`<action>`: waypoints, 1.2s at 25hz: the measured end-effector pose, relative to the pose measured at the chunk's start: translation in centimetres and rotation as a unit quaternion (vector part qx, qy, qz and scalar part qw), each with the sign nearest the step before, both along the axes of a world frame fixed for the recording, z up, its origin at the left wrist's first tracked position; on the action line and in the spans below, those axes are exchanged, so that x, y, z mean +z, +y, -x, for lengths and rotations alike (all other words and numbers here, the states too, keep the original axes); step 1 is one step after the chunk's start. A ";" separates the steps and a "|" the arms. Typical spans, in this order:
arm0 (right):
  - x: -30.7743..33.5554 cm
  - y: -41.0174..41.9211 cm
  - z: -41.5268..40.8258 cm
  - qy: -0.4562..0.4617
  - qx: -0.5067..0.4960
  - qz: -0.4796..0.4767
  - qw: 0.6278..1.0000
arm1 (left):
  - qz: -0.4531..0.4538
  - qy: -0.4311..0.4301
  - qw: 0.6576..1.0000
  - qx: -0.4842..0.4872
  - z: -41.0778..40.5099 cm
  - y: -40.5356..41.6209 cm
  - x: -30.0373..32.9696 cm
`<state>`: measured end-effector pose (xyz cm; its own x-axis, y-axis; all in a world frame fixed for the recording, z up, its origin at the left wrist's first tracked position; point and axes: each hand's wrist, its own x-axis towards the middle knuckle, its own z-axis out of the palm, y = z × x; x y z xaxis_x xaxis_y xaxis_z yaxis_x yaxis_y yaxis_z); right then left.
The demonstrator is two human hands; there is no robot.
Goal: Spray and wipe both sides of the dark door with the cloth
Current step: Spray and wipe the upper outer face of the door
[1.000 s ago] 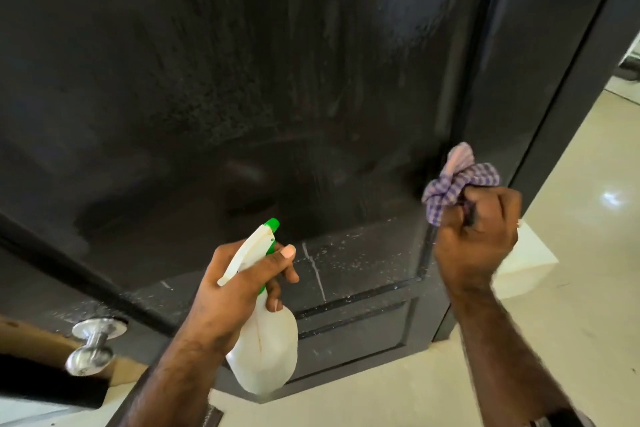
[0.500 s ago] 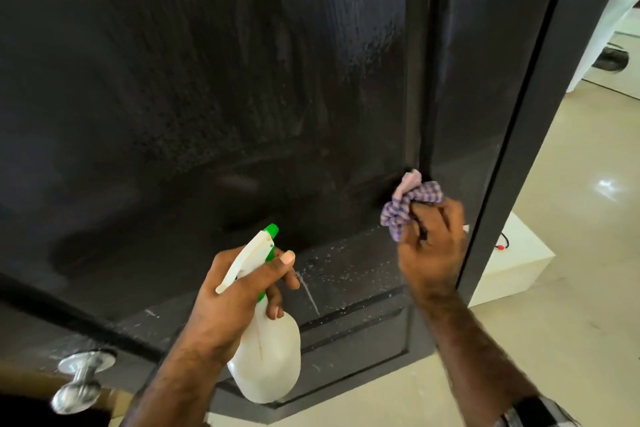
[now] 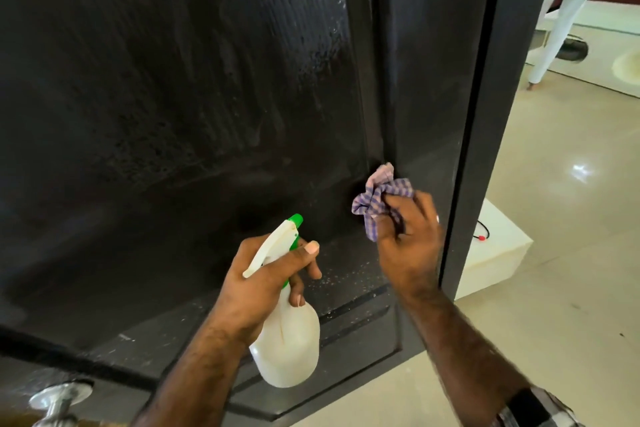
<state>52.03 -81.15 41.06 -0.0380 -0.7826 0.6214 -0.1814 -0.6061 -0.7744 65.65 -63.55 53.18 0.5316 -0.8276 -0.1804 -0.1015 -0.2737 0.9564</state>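
The dark door filled the view, its face speckled with spray droplets and streaked where wet. The right hand gripped a bunched checked cloth against the panel's right edge groove. The left hand was curled round a white spray bottle, nozzle toward the door. By the look of it, wiping on this side was only partway, and the other side remained.

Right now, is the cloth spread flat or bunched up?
Bunched up. The checked cloth sits crumpled in the right hand, its folds sticking out past the fingers against the dark door.
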 end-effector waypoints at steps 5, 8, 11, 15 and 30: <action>3.2 -3.8 4.8 -0.145 -0.092 0.011 0.985 | -0.058 -0.006 0.998 -0.033 0.9 -2.1 -1.3; 4.9 -4.3 3.8 -0.147 -0.068 0.084 0.983 | -0.067 -0.002 0.997 -0.047 1.5 -1.9 -1.7; 2.2 -1.6 -1.2 -0.030 -0.003 0.133 0.991 | -0.053 -0.001 0.998 -0.046 1.5 -1.9 -1.5; -3.4 -1.2 0.0 0.017 0.040 0.065 0.997 | -0.033 0.003 0.999 -0.028 1.1 -2.2 -1.0; 2.1 -2.1 1.6 0.011 -0.025 0.092 0.995 | -0.017 0.018 0.999 -0.035 1.6 -2.2 -1.2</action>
